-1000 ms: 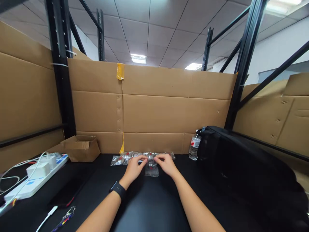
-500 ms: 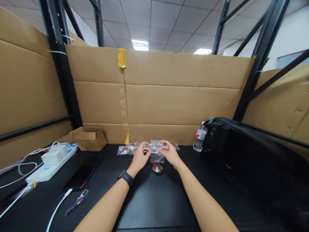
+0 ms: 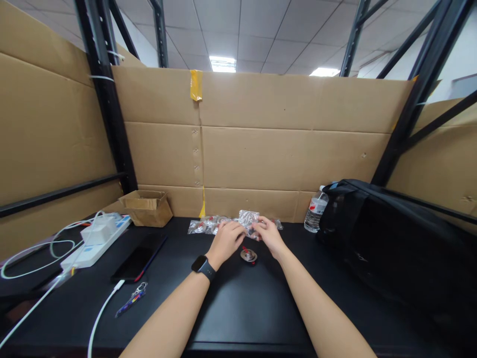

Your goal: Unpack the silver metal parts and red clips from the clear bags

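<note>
A small clear plastic bag point(image 3: 249, 217) is raised between my two hands near the back of the black tabletop. My left hand point(image 3: 226, 242), with a dark watch point(image 3: 203, 266) on its wrist, has its fingers bent in at the bag's lower left side. From the right, my right hand point(image 3: 271, 236) pinches the bag between thumb and fingers. What the bag contains is hard to make out. Just in front of the hands lies a round silvery metal piece point(image 3: 248, 255) with red parts. Several clear bags point(image 3: 206, 225) with shiny and red bits lie in a row behind.
A black bag point(image 3: 391, 248) fills the right side, beside a water bottle point(image 3: 316, 211). On the left are an open cardboard box point(image 3: 149, 211), a power strip point(image 3: 91, 252) with white cables, a dark tablet point(image 3: 139, 258) and a keychain point(image 3: 131, 300). Cardboard panels point(image 3: 261, 149) stand behind.
The plastic bag has tilted and shifted within my hands. My left hand has turned palm-down, with its fingers reaching across toward the bag. The whole view has shifted slightly.
</note>
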`<state>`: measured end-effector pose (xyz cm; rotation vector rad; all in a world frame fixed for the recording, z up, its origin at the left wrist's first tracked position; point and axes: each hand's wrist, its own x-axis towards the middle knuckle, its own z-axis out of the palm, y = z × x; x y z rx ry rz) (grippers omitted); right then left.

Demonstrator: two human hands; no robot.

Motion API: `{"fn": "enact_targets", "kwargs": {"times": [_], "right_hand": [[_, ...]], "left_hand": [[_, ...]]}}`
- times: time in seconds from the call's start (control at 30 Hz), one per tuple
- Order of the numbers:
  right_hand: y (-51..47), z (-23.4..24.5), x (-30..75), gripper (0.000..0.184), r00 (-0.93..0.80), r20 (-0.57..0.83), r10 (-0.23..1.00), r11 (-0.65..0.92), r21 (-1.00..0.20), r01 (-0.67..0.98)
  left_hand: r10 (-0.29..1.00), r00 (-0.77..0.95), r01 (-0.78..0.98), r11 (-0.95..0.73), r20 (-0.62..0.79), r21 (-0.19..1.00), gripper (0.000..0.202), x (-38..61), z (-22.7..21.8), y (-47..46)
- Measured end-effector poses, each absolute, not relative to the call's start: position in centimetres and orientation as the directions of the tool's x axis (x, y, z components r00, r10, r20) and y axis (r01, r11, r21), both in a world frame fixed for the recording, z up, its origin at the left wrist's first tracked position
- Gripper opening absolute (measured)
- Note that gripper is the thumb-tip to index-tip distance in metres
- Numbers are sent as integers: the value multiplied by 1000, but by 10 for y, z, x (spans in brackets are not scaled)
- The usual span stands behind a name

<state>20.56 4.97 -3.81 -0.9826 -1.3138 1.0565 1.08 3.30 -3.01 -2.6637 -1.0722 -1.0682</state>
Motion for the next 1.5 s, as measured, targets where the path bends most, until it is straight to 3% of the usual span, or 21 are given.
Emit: {"fn": "enact_targets", "kwargs": {"times": [0.27, 0.53, 0.87, 0.97, 1.1, 1.27, 1.33, 1.4, 1.5], "right_hand": [[48, -37, 209, 69, 38, 307, 951, 302, -948, 102], [57, -42, 210, 48, 136, 345, 929, 351, -936, -16], [57, -36, 227, 32, 103, 566, 818, 523, -806, 276], [59, -37, 227, 34, 139, 569, 811, 490, -789, 370], [58, -39, 226, 35, 91, 569, 817, 481, -761, 434], [54, -40, 221, 31, -20, 549, 836, 500, -745, 442], [54, -40, 220, 30, -45, 551, 833, 509, -733, 451], [54, -40, 221, 29, -56, 553, 831, 513, -725, 460], [55, -40, 222, 29, -56, 556, 830, 513, -719, 468]], "left_hand": [[541, 537, 605, -782, 647, 152, 15, 0, -29, 41], [510, 564, 557, -816, 649, 157, 15, -1, -32, 45], [519, 564, 601, -792, 643, 112, 13, -5, -34, 50], [574, 441, 713, -691, 690, 119, 15, -20, -26, 54], [648, 11, 911, -321, 762, 260, 16, -67, -26, 69], [724, -372, 900, 128, 581, 416, 30, -121, -52, 90], [783, -429, 871, 227, 451, 436, 32, -130, -61, 94], [811, -420, 870, 232, 408, 434, 39, -131, -64, 97], [854, -230, 926, 45, 467, 375, 50, -128, -61, 100]]}}
